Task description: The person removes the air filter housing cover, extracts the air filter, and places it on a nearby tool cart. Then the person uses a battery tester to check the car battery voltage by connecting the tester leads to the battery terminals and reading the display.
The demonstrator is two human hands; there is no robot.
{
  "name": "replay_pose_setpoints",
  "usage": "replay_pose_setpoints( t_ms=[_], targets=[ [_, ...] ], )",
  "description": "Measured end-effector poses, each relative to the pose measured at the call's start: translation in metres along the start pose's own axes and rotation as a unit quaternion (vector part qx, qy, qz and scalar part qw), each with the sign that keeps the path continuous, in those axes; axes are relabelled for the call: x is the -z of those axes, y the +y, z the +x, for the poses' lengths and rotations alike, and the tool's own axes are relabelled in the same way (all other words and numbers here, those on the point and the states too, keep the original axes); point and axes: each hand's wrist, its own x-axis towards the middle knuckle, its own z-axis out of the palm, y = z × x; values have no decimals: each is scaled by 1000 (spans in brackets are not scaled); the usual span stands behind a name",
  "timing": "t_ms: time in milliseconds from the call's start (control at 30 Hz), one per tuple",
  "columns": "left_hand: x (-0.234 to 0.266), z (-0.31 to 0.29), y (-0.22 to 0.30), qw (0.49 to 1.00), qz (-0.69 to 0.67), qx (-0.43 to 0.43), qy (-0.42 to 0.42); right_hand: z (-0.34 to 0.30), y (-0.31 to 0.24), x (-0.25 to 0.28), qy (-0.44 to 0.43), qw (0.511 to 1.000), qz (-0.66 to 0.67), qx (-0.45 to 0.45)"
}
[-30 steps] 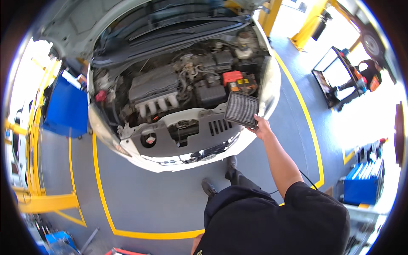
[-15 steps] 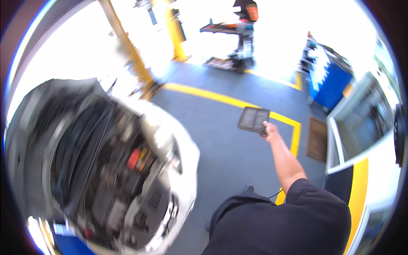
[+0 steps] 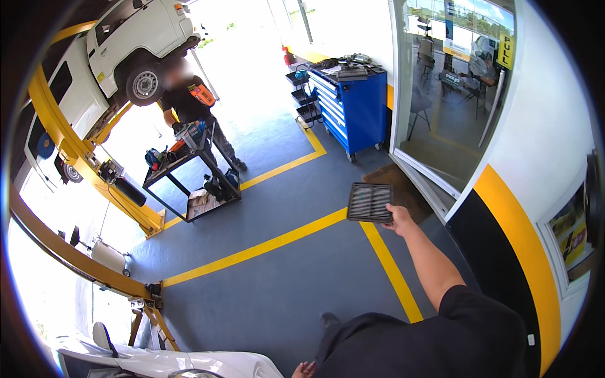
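Note:
My right hand [image 3: 400, 219] grips the near right edge of a dark, rectangular, pleated air filter [image 3: 369, 200], with the thumb on top. The filter is held out in front of me above the floor, its ribbed face turned up. Low in the picture hangs my left hand [image 3: 304, 370], partly cut off by the lower edge. Its fingers are loosely apart and nothing shows in them. Close by that hand is the white front of a car [image 3: 233, 362].
A blue tool cabinet [image 3: 359, 110] stands ahead, near a glass door [image 3: 441, 94] with a brown mat [image 3: 403, 183]. At left, a person [image 3: 195, 107] is beside a black tool cart [image 3: 189, 170]. Yellow lift posts [image 3: 69, 138] and a raised white vehicle [image 3: 132, 38] are farther left.
My view has swung right, from the car's open engine bay toward the cabinet and glass door. The air filter stays in my right hand. My left hand has come into view.

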Motion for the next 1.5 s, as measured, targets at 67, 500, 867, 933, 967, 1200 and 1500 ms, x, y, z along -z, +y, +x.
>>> replay_pose_setpoints(
  t_ms=[67,500,867,933,967,1200,1500],
  targets=[
    [-10,36,43,999,27,-27,31,22,-3,19,23,1000,15,12],
    [-251,132,263,963,217,-138,74,121,-27,-8,-109,977,-77,-166],
    [-315,54,-106,898,-180,-52,399,276,-47,-241,-395,792,-426,-187],
    [-331,39,-199,848,-277,23,452,251,-37,-280,-449,755,-448,-165],
    [-345,31,-247,837,-311,58,447,230,-30,-294,-480,732,-457,-161],
    [-468,74,-463,787,-486,40,379,-28,99,-292,-644,545,-494,-212],
    [-530,-28,-613,590,-718,16,370,-360,279,-150,-709,298,-560,-308]
  ],
)
